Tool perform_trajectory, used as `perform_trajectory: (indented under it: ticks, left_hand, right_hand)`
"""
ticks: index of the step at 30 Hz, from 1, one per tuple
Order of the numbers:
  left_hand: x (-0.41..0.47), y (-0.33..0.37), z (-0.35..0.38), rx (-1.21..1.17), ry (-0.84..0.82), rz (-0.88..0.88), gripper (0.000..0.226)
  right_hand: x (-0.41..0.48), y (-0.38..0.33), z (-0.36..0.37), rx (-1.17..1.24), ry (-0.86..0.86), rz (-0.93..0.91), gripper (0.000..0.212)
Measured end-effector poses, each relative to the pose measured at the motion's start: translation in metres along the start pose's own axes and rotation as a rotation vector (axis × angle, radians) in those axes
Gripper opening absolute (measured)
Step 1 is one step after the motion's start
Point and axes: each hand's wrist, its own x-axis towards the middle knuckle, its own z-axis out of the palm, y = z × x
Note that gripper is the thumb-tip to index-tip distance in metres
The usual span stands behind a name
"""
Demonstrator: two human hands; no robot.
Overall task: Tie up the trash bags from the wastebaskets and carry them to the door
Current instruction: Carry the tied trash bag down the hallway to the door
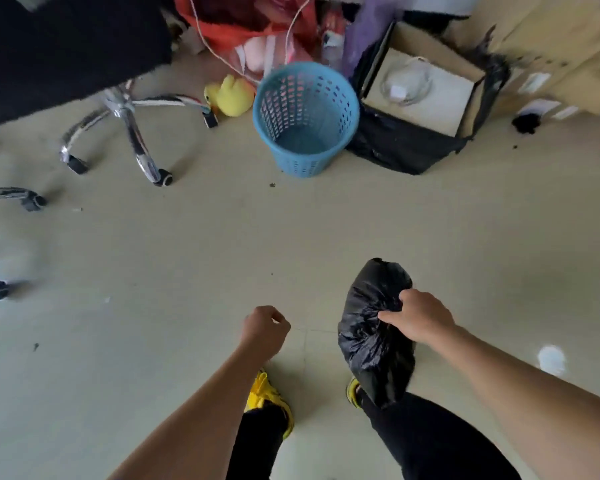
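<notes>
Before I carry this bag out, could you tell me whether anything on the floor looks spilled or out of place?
Dark crumbs dot the floor in front of the blue wastebasket, which stands bare of a liner. A black clump lies right of the bag-lined box, and a yellow plush duck lies left of the wastebasket.

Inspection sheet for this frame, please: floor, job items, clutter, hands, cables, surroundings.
Surface: beige floor, a few dark crumbs.
Job's things: black trash bag, gathered at the top; blue wastebasket, no liner; cardboard box lined with black plastic.
Clutter: yellow duck toy beside the wastebasket.
Hands: right hand grips the bag's neck; left hand curled, holding nothing.
Cables: white cord behind the wastebasket.
Surroundings: office chair base; red bag.
</notes>
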Motion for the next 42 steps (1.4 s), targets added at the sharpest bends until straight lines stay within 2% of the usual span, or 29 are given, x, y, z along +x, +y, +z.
perform_trajectory:
  ticks: [4, 8, 13, 18, 20, 26, 31, 34, 37, 42]
  left_hand:
    - [-0.094, 0.062, 0.009, 0.18, -0.09, 0.096, 0.004]
    - [-0.158, 0.132, 0.03, 0.281, -0.088, 0.159, 0.009]
    - [-0.226, 0.235, 0.105, 0.436, -0.097, 0.293, 0.007]
    - [-0.299, 0.335, 0.204, 0.596, -0.182, 0.453, 0.012]
    - [-0.318, 0.372, 0.242, 0.74, -0.214, 0.536, 0.007]
    - [-0.353, 0.502, 0.361, 1.163, -0.211, 0.814, 0.021]
    - [-0.365, 0.632, 0.489, 1.396, -0.214, 1.059, 0.022]
    - [-0.391, 0.709, 0.565, 1.52, -0.242, 1.231, 0.027]
    - [-0.425, 0.779, 0.64, 1.637, -0.273, 1.336, 0.033]
    - [-0.489, 0.872, 0.779, 1.764, -0.337, 1.519, 0.021]
  right_hand:
    - [-0.087, 0.068, -0.051, 0.153, 0.01, 0.081, 0.039]
    - [-0.143, 0.136, -0.09, 0.298, 0.057, 0.122, 0.038]
    - [-0.196, 0.248, -0.142, 0.394, 0.079, 0.166, 0.036]
    - [-0.236, 0.36, -0.192, 0.433, 0.165, 0.25, 0.037]
    - [-0.248, 0.405, -0.211, 0.447, 0.187, 0.294, 0.037]
    - [-0.266, 0.546, -0.272, 0.508, 0.265, 0.424, 0.031]
    - [-0.258, 0.671, -0.342, 0.542, 0.319, 0.584, 0.031]
    - [-0.257, 0.74, -0.381, 0.561, 0.372, 0.668, 0.021]
    - [-0.264, 0.8, -0.418, 0.572, 0.449, 0.75, 0.024]
    - [-0.269, 0.909, -0.462, 0.637, 0.556, 0.885, 0.031]
